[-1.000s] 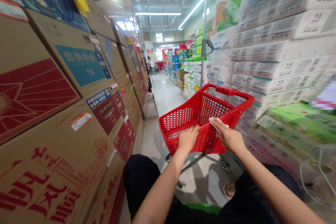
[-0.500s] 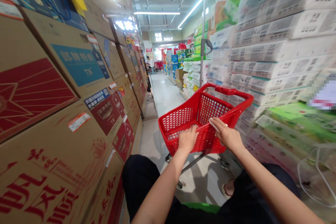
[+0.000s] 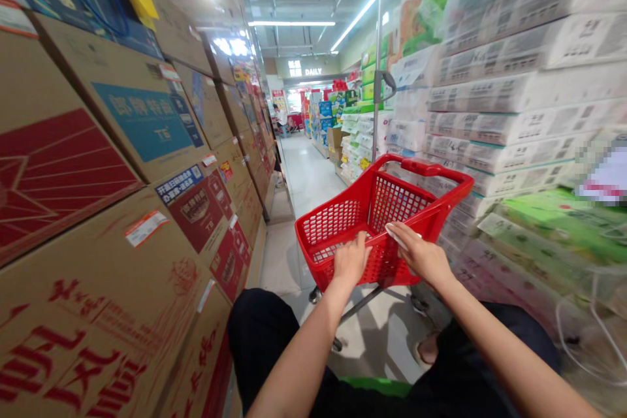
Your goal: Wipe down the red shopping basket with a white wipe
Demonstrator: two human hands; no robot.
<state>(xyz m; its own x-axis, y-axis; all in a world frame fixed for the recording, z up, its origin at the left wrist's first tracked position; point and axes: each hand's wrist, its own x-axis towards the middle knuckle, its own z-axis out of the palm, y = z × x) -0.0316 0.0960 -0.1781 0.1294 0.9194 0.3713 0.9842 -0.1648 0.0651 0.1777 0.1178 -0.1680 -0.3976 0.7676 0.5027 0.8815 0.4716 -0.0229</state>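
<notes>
A red plastic shopping cart (image 3: 327, 230) with perforated walls stands in front of me, its handle toward the far right. My left hand (image 3: 349, 261) is closed over the near rim of the basket, fingers hooked inside. Farther right on that same rim, my right hand (image 3: 422, 256) presses a small white cloth or tissue (image 3: 392, 232) against the red plastic; most of it is hidden under the fingers. No goods show inside the basket.
Stacked cardboard cartons (image 3: 122, 274) wall in the left side. Piled tissue packs (image 3: 490, 124) line the right, with green packs (image 3: 543, 215) lower down. A metal pole (image 3: 376, 104) rises behind the cart. The tiled aisle (image 3: 306, 173) runs ahead, where a person (image 3: 281, 116) sits.
My right hand has slid slightly left along the rim with the white cloth. My left hand stays in place on the rim, and the cart has hardly moved.
</notes>
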